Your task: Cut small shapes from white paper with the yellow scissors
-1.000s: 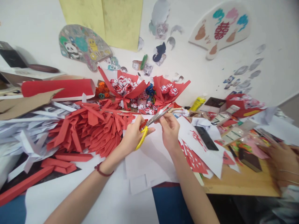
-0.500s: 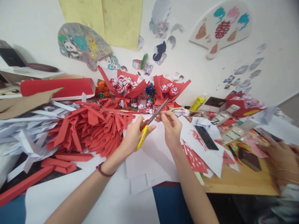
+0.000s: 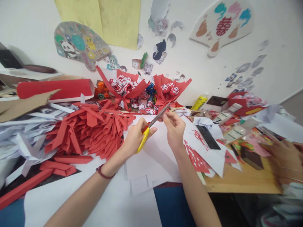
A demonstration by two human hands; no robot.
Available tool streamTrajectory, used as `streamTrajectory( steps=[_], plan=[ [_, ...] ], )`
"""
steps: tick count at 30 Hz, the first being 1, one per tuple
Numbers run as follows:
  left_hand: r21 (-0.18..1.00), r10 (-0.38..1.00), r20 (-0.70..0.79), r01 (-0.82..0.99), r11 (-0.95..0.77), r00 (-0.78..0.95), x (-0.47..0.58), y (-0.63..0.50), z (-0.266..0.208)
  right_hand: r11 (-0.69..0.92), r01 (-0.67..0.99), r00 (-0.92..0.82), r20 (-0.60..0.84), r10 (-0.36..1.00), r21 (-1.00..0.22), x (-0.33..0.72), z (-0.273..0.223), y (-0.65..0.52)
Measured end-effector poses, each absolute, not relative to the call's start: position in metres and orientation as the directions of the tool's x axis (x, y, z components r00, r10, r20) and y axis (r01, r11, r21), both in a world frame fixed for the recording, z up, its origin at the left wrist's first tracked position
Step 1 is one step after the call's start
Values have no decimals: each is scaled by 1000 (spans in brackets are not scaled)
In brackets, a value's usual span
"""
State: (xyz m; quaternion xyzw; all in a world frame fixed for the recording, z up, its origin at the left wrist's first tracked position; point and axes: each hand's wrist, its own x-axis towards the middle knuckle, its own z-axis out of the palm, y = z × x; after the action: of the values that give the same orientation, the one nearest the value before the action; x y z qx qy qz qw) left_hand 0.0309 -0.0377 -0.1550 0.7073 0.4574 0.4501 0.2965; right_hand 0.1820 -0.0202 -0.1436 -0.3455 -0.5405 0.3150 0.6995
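Observation:
My left hand (image 3: pixel 134 135) is closed around the handles of a pair of scissors (image 3: pixel 143 140) with yellow and red grips. The metal blades point up and to the right, passing just beside the fingers of my right hand (image 3: pixel 174 129). Those right fingers are pinched together near the blades. A small reddish bit shows at their tips, too little of it to name. Beneath both hands lie white paper sheets (image 3: pixel 153 157). Left of my left hand spreads a large heap of folded red paper pieces (image 3: pixel 94 129).
Folded white paper strips (image 3: pixel 26 135) and a red roll (image 3: pixel 55 89) lie at left. Red-wrapped bouquets (image 3: pixel 129 86) stand against the wall. A black phone (image 3: pixel 208 137), papers and packets crowd the right side, where another person's hand (image 3: pixel 287 156) shows at the edge.
The view has shifted slightly, so everything sits a little further left. Both hands keep nearly the same pose around the scissors.

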Motion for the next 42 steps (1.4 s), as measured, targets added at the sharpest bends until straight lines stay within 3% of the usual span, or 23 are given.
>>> streamTrajectory(
  steps=[4, 8, 13, 17, 24, 42],
  plan=[
    [855, 924, 352, 351, -382, 147, 29, -37, -154, 522, -104, 211, 494, 843, -847, 184, -142, -20],
    [937, 946, 304, 144, -318, 115, 30, -37, -150, 459, -185, 196, 425, 884, -869, 185, -140, -22],
    [946, 951, 308, -112, -304, 16, 31, -37, -143, 325, -275, 17, 333, 943, -905, 183, -143, -24],
    [918, 939, 345, -212, -336, 8, 29, -39, -139, 265, -292, -57, 293, 954, -919, 176, -146, -27],
    [910, 948, 319, -274, -311, -16, 28, -38, -138, 264, -279, -58, 291, 955, -923, 169, -147, -31],
    [909, 938, 346, -238, -342, -27, 26, -37, -142, 265, -269, -51, 289, 956, -926, 170, -151, -28]
  ],
)
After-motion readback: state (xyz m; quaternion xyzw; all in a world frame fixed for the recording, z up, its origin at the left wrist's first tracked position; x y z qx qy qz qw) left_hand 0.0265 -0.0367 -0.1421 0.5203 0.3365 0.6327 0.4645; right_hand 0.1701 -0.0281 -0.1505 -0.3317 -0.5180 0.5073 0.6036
